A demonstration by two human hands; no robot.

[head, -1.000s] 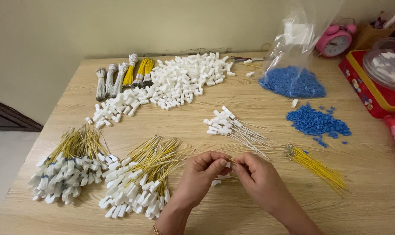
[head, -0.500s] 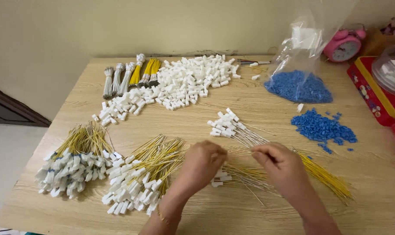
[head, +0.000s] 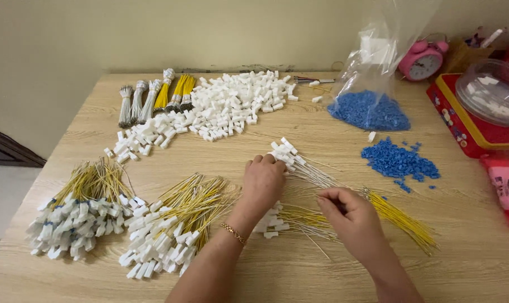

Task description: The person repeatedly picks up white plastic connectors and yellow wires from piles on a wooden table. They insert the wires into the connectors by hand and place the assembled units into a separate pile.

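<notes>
Left hand (head: 264, 180) on white connectors (head: 288, 154) | wooden table (head: 321, 129) | beige wall (head: 153, 28)

A clear plastic bag (head: 378, 67) of blue pieces stands upright beside a flat red box (head: 467, 120).

Left hand (head: 264, 180): palm down, fingers curled forward, forearm extended diagonally from bottom centre, bracelet on the wrist. Right hand (head: 348, 213): palm down, fingertips (head: 325, 198) pinched together, pointing left.
</notes>
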